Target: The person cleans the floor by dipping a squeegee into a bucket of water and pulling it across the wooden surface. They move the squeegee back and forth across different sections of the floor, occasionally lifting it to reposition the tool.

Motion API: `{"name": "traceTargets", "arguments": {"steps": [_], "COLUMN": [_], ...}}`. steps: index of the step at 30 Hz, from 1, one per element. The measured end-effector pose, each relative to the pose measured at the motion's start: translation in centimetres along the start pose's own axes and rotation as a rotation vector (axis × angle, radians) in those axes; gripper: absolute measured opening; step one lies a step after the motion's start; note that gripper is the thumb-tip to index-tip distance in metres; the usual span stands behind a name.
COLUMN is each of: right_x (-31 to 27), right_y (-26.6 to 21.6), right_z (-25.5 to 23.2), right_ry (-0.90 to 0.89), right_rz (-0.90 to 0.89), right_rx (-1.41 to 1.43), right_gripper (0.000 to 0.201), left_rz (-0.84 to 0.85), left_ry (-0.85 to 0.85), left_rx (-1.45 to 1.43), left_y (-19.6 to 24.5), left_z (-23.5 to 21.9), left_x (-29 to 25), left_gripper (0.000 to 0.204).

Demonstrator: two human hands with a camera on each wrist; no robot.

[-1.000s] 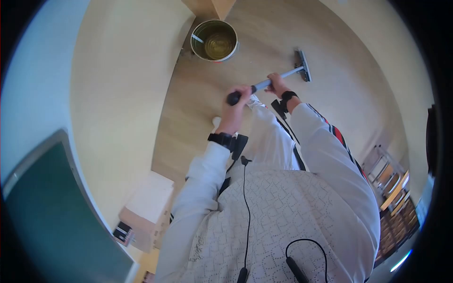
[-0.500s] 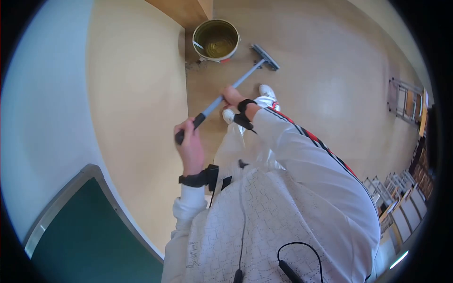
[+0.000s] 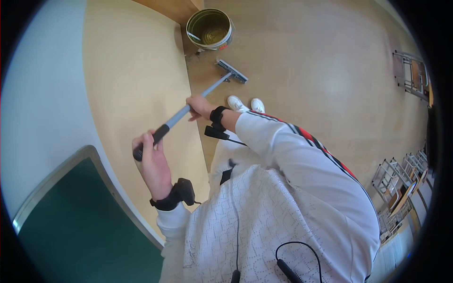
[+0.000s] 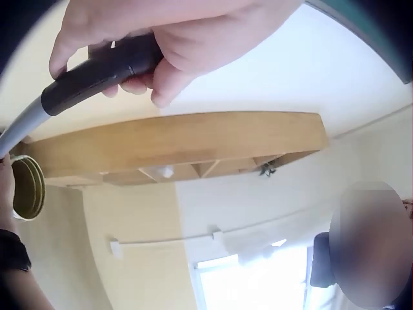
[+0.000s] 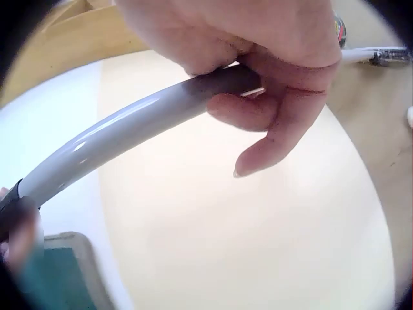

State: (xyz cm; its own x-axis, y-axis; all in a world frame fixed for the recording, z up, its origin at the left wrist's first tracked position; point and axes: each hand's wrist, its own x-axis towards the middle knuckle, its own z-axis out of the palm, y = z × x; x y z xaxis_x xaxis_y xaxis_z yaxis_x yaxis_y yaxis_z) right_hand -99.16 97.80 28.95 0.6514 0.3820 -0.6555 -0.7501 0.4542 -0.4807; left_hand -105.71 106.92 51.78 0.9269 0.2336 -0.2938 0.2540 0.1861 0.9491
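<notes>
A flat-headed mop with a grey pole (image 3: pixel 179 114) slants across the head view, its head (image 3: pixel 232 70) down on the floor. My left hand (image 3: pixel 155 165) grips the black handle end (image 4: pixel 90 81), thumb and fingers wrapped about it in the left wrist view. Lower on the pole, my right hand (image 3: pixel 201 107) holds it with curled fingers; in the right wrist view one finger (image 5: pixel 261 158) points away from the pole. Just beyond the mop head stands a round bucket (image 3: pixel 221 46), with a pale strip inside against its wall.
A cream and white wall (image 3: pixel 137 85) runs along my left, with a green board (image 3: pixel 71 217) on it. Wooden shelving (image 4: pixel 193 135) is by the bucket. Metal-framed chairs (image 3: pixel 391 177) stand at the right. My white shoes (image 3: pixel 237 103) are near the mop head.
The mop head has swung left across the floor, to just in front of the bucket. Both hands have moved left with the pole, the left one now over the wall side.
</notes>
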Motion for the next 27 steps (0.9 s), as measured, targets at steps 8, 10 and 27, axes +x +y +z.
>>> {"name": "traceTargets", "arguments": {"steps": [8,10,27], "right_x": [-11.5,-13.4,-11.4], "right_y": [0.0,0.1,10.0], "right_z": [-3.1,-5.3,-20.0], "right_ry": [0.003,0.123,0.694], "right_rz": [-0.160,-0.206,-0.371], "right_rx": [0.409,0.428,0.516], "right_gripper": [0.010,0.009,0.008], "left_rz": [0.236,0.211,-0.266], "left_ry": [-0.356,-0.419,-0.791], "left_rx": [0.024,0.014,0.194], "left_y": [1.6,0.2,-14.1], "left_z": [5.0,6.0,7.8], "left_x": [-5.5,-5.4,-0.9], "left_gripper": [0.011,0.011,0.011]}}
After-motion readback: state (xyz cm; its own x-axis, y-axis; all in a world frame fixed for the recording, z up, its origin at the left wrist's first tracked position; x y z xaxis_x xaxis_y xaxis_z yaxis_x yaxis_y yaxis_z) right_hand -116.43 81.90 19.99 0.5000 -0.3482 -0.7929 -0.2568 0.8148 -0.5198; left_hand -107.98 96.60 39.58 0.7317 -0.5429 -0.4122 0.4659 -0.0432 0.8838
